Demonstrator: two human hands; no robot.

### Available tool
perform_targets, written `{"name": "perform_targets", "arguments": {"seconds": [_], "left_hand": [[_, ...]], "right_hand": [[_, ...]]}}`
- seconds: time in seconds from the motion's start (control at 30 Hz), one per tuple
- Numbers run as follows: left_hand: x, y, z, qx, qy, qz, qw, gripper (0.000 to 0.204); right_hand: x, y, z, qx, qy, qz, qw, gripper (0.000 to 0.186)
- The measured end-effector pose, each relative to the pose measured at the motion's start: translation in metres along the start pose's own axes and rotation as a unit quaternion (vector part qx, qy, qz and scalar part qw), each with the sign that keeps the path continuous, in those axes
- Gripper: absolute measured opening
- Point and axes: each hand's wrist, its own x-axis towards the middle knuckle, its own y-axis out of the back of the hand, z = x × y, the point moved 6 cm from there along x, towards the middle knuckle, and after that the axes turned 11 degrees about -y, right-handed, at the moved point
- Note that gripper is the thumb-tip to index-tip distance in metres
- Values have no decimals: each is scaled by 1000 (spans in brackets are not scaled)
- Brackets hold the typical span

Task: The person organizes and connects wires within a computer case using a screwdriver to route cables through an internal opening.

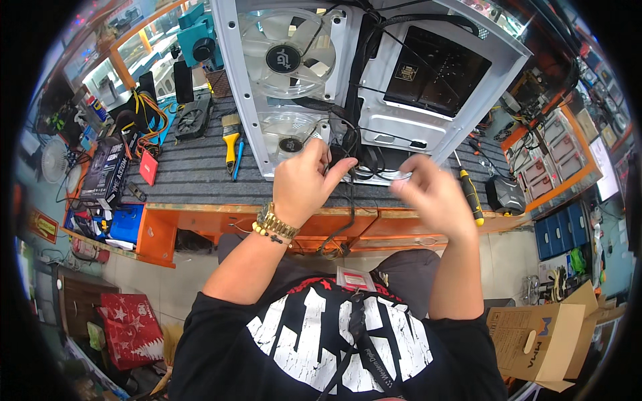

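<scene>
An open white computer case (388, 150) stands on the bench, its cable side toward me. My left hand (304, 179), with a gold watch at the wrist, is at the case's lower edge, fingers curled in at a bundle of black cables (344, 144); its thumb points right. Loops of black cable hang between my hands, and one strand drops over the bench edge. To the right, my right hand (431, 197) is slightly blurred, thumb and fingers drawn together around a small pale bit I cannot make out. Behind my left hand are two clear fans (283, 59).
Left of the case lie a yellow-handled brush (231, 140), a blue pen-like tool (239, 160) and a graphics card (194, 117). A yellow-and-black screwdriver (471, 197) lies at the right, beside a black box-shaped device (505, 194). An open cardboard box (542, 341) sits at lower right.
</scene>
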Motion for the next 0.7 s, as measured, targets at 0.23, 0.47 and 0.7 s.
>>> {"name": "perform_targets", "arguments": {"seconds": [0.23,0.47,0.7], "left_hand": [[-7,-14,-6,-116,72,17,990,42],[-21,-26,-9,-279,148,47,948,17],[-19,-28,-2,-303,132,95,939,17]], "right_hand": [[-28,-58,57,33,50,-236,970,52],[34,50,143,-111,-61,154,980,24],[102,39,172,-136,-19,167,976,26]]}}
